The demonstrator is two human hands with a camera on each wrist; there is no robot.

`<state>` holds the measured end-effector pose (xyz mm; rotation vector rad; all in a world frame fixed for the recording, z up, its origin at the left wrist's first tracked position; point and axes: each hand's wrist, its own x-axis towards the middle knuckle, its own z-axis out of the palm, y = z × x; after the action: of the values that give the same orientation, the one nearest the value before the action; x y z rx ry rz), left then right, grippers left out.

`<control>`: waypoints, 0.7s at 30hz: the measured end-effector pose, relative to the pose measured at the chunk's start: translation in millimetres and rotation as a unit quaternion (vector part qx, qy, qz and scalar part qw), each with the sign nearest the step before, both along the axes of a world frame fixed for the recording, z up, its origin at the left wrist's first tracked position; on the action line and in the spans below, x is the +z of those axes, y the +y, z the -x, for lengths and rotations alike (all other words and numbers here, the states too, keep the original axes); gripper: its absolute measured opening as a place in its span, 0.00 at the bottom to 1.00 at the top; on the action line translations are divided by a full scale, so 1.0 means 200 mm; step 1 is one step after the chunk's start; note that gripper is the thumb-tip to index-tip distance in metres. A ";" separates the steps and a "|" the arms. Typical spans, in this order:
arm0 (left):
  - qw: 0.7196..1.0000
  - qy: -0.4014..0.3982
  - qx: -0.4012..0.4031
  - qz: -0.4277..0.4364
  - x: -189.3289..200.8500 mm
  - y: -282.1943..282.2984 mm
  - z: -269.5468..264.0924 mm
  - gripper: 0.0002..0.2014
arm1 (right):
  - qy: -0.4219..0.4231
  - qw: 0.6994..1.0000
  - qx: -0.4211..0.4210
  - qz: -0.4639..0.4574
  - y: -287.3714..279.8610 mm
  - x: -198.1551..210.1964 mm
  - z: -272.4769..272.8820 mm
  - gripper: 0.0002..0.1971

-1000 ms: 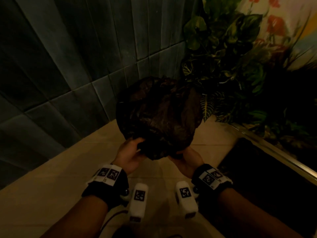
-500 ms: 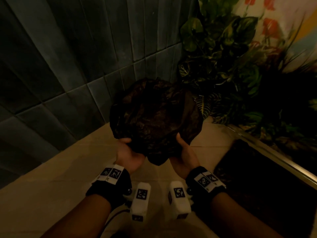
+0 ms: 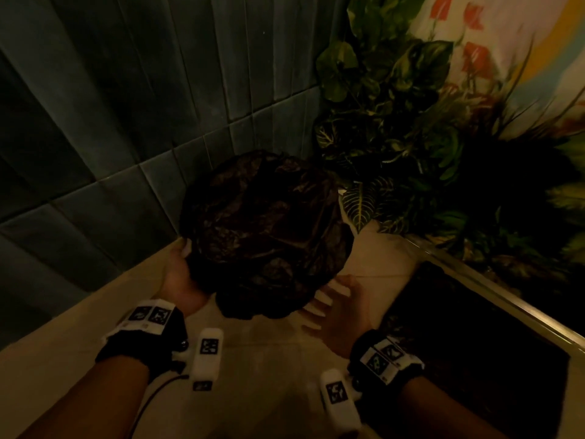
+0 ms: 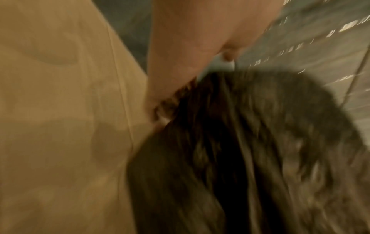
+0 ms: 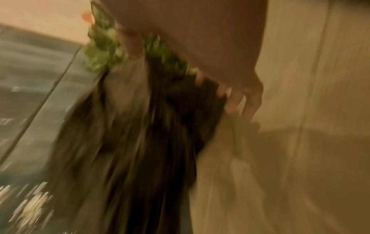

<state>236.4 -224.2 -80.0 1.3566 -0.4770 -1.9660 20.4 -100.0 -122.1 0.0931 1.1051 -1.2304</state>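
Above the floor, bag: held up, not yet set down.
L hand: grips bag's side.
R hand: fingers spread, no grip.

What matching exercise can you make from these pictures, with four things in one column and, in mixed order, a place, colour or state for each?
Column one:
1. left hand
2. right hand
3. plants
4. floor

Column two:
a. beige tiles
b. open, fingers spread
c. grips the left edge of the dark bundle
d. green leaves, in the corner

Pairs: 1-c, 2-b, 3-d, 4-a
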 end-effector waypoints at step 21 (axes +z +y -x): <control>0.994 0.101 0.046 0.014 -0.07 0.15 0.07 0.10 | -0.094 0.977 -0.138 0.135 -0.19 0.00 0.08 0.53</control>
<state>222.9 -194.8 -94.3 1.1265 -0.3398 -1.9872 4.2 -137.3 -121.5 0.1563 0.7689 -1.5767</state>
